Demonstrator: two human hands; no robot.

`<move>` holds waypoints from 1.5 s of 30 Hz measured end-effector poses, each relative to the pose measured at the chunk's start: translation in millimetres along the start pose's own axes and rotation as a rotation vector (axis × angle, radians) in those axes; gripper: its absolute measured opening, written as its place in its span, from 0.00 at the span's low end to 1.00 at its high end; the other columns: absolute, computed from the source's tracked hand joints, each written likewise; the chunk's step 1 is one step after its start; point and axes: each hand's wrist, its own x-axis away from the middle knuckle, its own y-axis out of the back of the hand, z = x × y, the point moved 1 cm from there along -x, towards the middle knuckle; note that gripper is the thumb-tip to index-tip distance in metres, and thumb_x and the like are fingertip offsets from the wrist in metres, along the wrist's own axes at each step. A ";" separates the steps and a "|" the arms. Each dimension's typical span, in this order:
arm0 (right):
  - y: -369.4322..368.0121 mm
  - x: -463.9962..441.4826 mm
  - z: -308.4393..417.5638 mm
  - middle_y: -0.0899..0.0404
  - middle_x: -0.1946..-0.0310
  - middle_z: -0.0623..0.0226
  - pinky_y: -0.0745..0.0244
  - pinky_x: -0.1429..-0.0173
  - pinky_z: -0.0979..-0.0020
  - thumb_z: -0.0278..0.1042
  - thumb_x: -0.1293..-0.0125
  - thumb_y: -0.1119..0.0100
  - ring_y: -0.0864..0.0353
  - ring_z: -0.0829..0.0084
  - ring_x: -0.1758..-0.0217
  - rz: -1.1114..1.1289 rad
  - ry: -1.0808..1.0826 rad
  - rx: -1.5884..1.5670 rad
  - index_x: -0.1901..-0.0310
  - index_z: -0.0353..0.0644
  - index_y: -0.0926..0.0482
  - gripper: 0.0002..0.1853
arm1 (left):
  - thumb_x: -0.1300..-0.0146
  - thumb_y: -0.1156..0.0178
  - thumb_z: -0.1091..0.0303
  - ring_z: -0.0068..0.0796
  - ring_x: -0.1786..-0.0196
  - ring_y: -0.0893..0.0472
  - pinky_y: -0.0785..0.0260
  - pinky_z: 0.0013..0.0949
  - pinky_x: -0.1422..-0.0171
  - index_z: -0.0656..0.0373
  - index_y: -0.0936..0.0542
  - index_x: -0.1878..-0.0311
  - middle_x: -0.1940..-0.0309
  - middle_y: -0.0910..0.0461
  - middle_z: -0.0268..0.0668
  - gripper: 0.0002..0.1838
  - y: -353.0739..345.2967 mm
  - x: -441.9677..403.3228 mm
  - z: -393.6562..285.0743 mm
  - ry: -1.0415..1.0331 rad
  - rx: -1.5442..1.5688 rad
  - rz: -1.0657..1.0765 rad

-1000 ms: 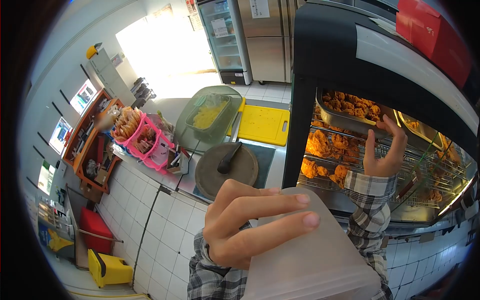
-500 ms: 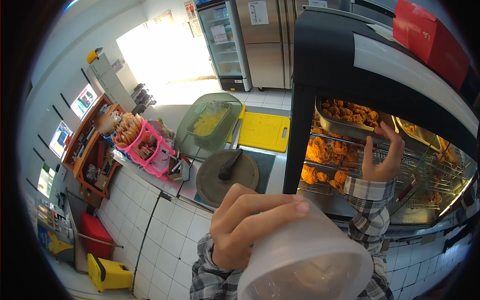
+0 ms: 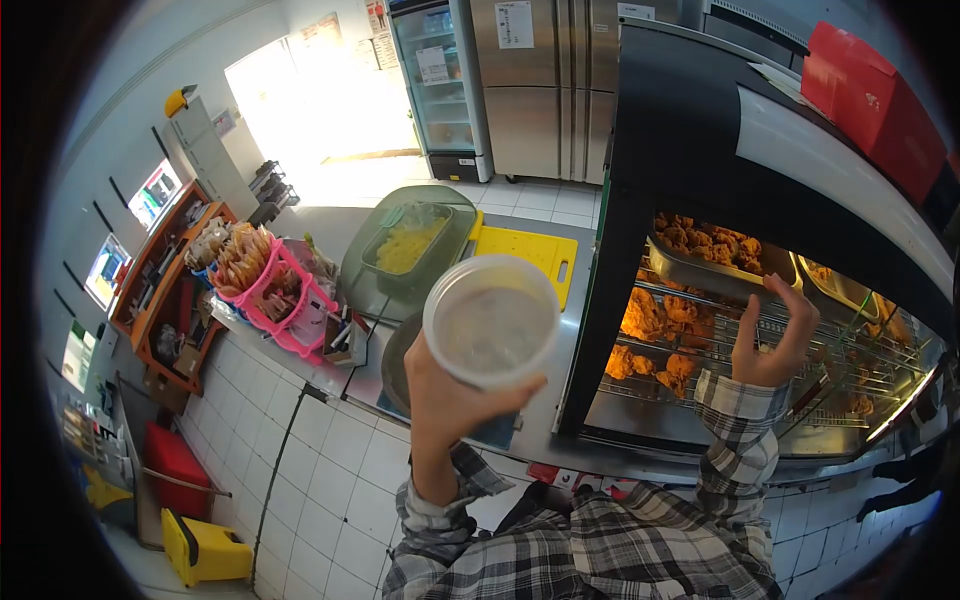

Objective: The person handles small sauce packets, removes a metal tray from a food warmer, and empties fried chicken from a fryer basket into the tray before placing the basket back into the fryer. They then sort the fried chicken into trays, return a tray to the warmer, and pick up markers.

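My left hand point(image 3: 445, 395) is wrapped round a translucent plastic cup point(image 3: 490, 335), held up over the counter with its round mouth facing me. The cup hides most of a round grey stone mortar point(image 3: 396, 365) behind it. Over on the right, my right hand point(image 3: 776, 335) is raised at the front of a heated display cabinet point(image 3: 640, 130), its thumb and fingers apart and nothing between them. Fried chicken pieces point(image 3: 640, 315) lie on wire racks inside, below a metal tray point(image 3: 700, 262) of more fried pieces.
Behind the cup are a green lidded container point(image 3: 375, 265) and a yellow cutting board point(image 3: 525, 255). A pink basket point(image 3: 290, 310) of packets stands at the counter's left. A red box point(image 3: 870, 95) sits on the cabinet. Fridges point(image 3: 540, 130) line the back.
My left hand has lifted the cup up and away, turning its mouth toward me and covering the mortar. My right hand remains open by the cabinet.
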 end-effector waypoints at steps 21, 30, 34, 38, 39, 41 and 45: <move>18.1 -4.3 -27.1 0.22 0.56 0.60 0.27 0.49 0.62 0.16 0.46 0.36 0.22 0.59 0.53 0.057 0.026 0.108 0.51 0.38 0.25 0.19 | 0.56 0.25 0.64 0.40 0.53 0.18 0.27 0.35 0.49 0.60 0.26 0.45 0.57 0.18 0.44 0.33 -151.9 84.1 348.5 0.367 -0.438 0.220; 11.3 -9.4 -36.9 0.19 0.62 0.64 0.27 0.53 0.61 0.19 0.51 0.32 0.23 0.60 0.56 0.064 0.136 0.074 0.54 0.40 0.23 0.20 | 0.53 0.27 0.64 0.42 0.55 0.18 0.27 0.35 0.50 0.60 0.26 0.45 0.59 0.18 0.44 0.31 -137.3 89.5 367.1 -0.008 -0.832 0.156; 10.0 -11.6 -42.8 0.20 0.64 0.63 0.29 0.51 0.61 0.18 0.49 0.34 0.24 0.61 0.60 0.057 0.265 0.139 0.55 0.41 0.23 0.18 | 0.51 0.27 0.65 0.43 0.57 0.18 0.27 0.35 0.51 0.61 0.26 0.45 0.59 0.18 0.45 0.30 -109.1 51.6 317.5 -0.119 -0.683 -0.055; 10.5 -12.2 -39.4 0.21 0.66 0.69 0.30 0.56 0.64 0.22 0.50 0.32 0.28 0.65 0.61 -0.033 0.226 0.095 0.57 0.44 0.20 0.17 | 0.39 0.39 0.71 0.35 0.66 0.21 0.29 0.29 0.58 0.65 0.25 0.49 0.67 0.20 0.41 0.16 -74.3 11.3 184.3 0.079 -0.316 -0.143; 11.8 -15.1 -36.3 0.21 0.65 0.69 0.31 0.56 0.64 0.21 0.50 0.32 0.29 0.65 0.61 -0.061 0.220 0.075 0.56 0.44 0.21 0.17 | 0.37 0.42 0.72 0.31 0.68 0.23 0.30 0.27 0.61 0.65 0.24 0.50 0.69 0.21 0.39 0.13 -69.6 2.0 148.1 0.107 -0.225 -0.175; 18.9 -23.8 -29.5 0.21 0.64 0.69 0.31 0.56 0.64 0.21 0.50 0.33 0.29 0.64 0.61 -0.073 0.194 0.055 0.56 0.44 0.22 0.18 | 0.33 0.46 0.73 0.26 0.70 0.23 0.31 0.24 0.64 0.67 0.24 0.53 0.71 0.21 0.38 0.09 -61.0 -2.5 93.9 0.154 -0.008 -0.177; 36.4 -18.2 -20.0 0.20 0.62 0.69 0.33 0.53 0.63 0.22 0.50 0.32 0.30 0.64 0.60 -0.060 0.167 0.058 0.55 0.46 0.23 0.19 | 0.28 0.52 0.65 0.23 0.68 0.21 0.31 0.21 0.66 0.69 0.24 0.55 0.70 0.20 0.38 0.14 -60.5 7.5 34.9 0.175 0.457 0.093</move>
